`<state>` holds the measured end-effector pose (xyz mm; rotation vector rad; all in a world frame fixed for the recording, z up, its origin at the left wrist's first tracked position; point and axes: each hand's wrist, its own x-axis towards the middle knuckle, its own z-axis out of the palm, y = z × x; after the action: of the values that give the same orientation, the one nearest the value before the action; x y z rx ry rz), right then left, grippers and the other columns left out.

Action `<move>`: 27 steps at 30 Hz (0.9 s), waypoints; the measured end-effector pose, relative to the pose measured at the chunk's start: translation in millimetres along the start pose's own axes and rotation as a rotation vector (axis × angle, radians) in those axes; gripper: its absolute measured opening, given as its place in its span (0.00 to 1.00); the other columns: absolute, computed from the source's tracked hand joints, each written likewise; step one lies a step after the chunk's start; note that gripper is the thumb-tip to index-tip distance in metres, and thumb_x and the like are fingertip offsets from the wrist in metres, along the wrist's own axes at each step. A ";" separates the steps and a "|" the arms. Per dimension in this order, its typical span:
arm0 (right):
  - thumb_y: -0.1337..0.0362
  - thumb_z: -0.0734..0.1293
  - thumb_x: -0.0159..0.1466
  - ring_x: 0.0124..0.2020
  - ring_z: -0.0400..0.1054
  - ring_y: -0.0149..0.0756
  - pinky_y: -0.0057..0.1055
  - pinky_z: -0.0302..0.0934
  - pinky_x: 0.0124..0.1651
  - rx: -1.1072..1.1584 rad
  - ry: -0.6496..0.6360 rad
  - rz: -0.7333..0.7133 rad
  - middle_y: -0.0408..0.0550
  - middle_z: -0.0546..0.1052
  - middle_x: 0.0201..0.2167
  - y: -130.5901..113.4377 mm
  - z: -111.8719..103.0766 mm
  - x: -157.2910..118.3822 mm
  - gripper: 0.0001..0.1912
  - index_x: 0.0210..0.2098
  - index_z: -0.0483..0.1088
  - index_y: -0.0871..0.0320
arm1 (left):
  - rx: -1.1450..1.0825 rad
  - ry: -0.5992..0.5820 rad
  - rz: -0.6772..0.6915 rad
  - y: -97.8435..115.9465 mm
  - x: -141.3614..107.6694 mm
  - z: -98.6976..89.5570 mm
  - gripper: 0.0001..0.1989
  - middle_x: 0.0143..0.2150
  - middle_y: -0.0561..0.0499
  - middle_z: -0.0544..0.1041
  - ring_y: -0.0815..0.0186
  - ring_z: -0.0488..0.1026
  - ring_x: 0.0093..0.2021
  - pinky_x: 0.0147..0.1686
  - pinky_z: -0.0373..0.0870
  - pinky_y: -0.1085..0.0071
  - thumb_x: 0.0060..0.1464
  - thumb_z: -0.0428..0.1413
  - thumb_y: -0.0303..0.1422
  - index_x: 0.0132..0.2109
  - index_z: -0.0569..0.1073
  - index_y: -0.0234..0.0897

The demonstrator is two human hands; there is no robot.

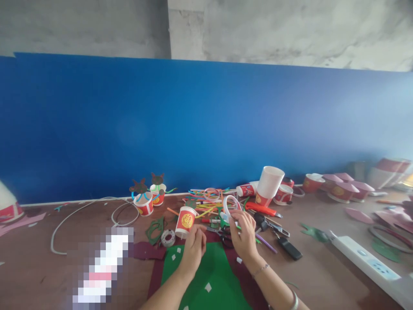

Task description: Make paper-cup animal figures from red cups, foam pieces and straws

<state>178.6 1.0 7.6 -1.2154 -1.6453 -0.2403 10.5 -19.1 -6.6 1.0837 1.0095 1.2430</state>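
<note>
My right hand (244, 237) is raised with its fingers closed on a thin whitish ring that looks like a roll of tape (226, 208). My left hand (192, 249) is closed in a pinch just in front of a red and white paper cup (186, 220); whatever its fingertips hold, if anything, is too small to make out. That cup leans a little, with a dark green paper piece behind its top. Between the hands lie dark-handled scissors (222, 234). Under both wrists is a green sheet (209, 262) dotted with small white scraps, on top of a maroon sheet (157, 275).
Two decorated cups (144, 204) stand at the back left. Colourful pipe cleaners (206, 202) lie behind the hands. To the right are stacked cups (269, 185), a red-orange cutter (263, 209), keys with a black fob (289, 247) and a power strip (364, 258). A blue partition (193, 129) rises behind.
</note>
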 end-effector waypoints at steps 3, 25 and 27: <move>0.70 0.57 0.63 0.38 0.68 0.39 0.44 0.53 0.52 0.042 -0.040 -0.062 0.48 0.74 0.33 -5.8 -3.1 -0.9 0.05 0.37 0.63 0.56 | 0.067 0.037 0.091 0.8 0.0 -2.9 0.20 0.24 0.56 0.65 0.74 0.60 0.19 0.18 0.56 0.78 0.55 0.47 0.49 0.41 0.68 0.37; 0.69 0.57 0.65 0.32 0.70 0.37 0.34 0.56 0.40 0.080 -0.391 -0.190 0.48 0.77 0.31 -27.1 3.4 -7.1 0.10 0.44 0.66 0.57 | 0.368 0.004 0.340 10.9 -7.9 -3.6 0.14 0.40 0.46 0.77 0.61 0.73 0.40 0.41 0.68 0.69 0.57 0.49 0.38 0.44 0.75 0.38; 0.69 0.57 0.64 0.30 0.69 0.36 0.34 0.55 0.39 0.072 -0.389 -0.175 0.47 0.77 0.29 -27.7 3.0 -6.7 0.09 0.41 0.67 0.57 | 0.385 0.000 0.323 11.5 -8.3 -3.2 0.13 0.32 0.48 0.76 0.64 0.71 0.32 0.33 0.67 0.72 0.57 0.49 0.39 0.40 0.75 0.37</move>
<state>154.4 -14.0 11.5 -1.1117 -2.0829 -0.0519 4.4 -27.0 3.9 1.5941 1.1339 1.3326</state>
